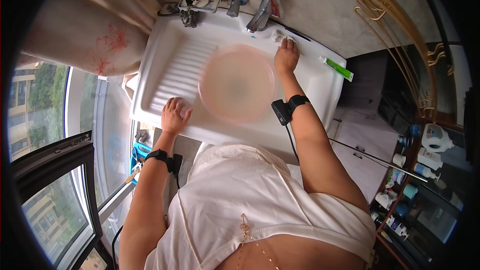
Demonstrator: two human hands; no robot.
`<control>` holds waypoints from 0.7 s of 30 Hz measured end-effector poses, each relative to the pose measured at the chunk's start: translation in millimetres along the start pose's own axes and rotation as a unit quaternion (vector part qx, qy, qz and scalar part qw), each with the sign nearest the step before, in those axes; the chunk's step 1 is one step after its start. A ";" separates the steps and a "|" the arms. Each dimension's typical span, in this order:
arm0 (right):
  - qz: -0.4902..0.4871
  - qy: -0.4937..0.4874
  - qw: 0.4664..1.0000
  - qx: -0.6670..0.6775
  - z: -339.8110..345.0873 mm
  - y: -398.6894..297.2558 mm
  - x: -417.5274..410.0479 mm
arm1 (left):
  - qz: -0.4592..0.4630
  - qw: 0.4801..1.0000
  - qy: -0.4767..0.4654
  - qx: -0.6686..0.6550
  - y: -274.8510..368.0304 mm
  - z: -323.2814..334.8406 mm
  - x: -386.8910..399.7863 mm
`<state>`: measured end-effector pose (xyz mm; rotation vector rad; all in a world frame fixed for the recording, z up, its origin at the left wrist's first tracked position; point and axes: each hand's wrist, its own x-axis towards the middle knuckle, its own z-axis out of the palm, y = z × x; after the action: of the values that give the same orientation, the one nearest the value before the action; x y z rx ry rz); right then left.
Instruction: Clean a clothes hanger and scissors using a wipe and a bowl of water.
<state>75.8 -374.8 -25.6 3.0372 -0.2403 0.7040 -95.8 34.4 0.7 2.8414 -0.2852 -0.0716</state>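
A white ceramic laundry sink (232, 133) with a ribbed washboard slope (180, 71) lies before me. In it stands a translucent pink basin (204, 93) holding cloudy water (236, 71). My left hand (175, 116) rests at the sink's front left, fingers apart over the lower washboard, holding nothing. My right hand (287, 57) reaches past the basin to the back ledge. Its fingertips touch a small crumpled white thing (276, 36), perhaps cloth or tissue; whether they grip it is hidden. The chrome faucet (258, 18) is just left of these fingers.
On the right ledge lies a green toothpaste tube (338, 69); a thin black stick (298, 33) lies along the back. A soap dish (213, 2) and valve (235, 5) are at the back left. Curtain (101, 33) and open window (56, 195) flank the left; bottles (437, 138) stand right.
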 end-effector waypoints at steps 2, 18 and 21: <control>-0.039 0.071 0.996 0.036 8.8 -14.2 5.1 | 0.005 1.000 -0.004 0.001 0.8 1.0 4.4; -0.143 -0.266 0.912 0.276 -6.2 -69.6 -77.8 | -0.012 1.000 0.000 0.015 0.4 -2.5 0.0; -0.075 -0.265 0.932 0.234 10.4 -80.8 -108.9 | -0.015 1.000 0.002 0.014 1.3 -2.4 -0.7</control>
<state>-3.9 -279.5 -81.0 3.5873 0.1917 -0.1107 -96.6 33.9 3.4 2.8727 -0.2447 -0.0693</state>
